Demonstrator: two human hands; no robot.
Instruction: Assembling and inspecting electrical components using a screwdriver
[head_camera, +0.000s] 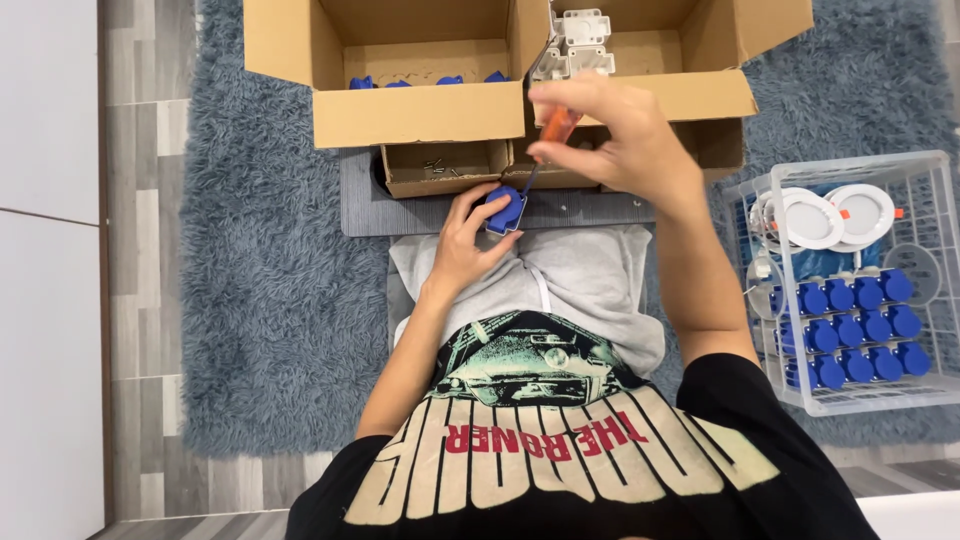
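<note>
The left hand (468, 240) rests at the front edge of the dark gray bench (420, 215). Its fingers are pinching a small blue plastic part (507, 210), which sits on the bench right by that edge. The right hand (615, 140) is held above it, fingers pressed around an orange-handled screwdriver (557, 128). The thin tip points down and touches the blue part.

There is little room on the bench. Two small open cardboard trays (440, 165) sit just behind the hands, and the left one has tiny screws in it. Two big brown cardboard boxes (420, 110) crowd in behind them. The left box holds more blue parts; the right one holds white plastic pieces (575, 40).

A fluffy gray-blue rug (270, 270) lies all around, with open space to the left. To the right is a clear wire-like basket (930, 300) with three rows of round blue parts (850, 330) and two flat round white lights (835, 215).
</note>
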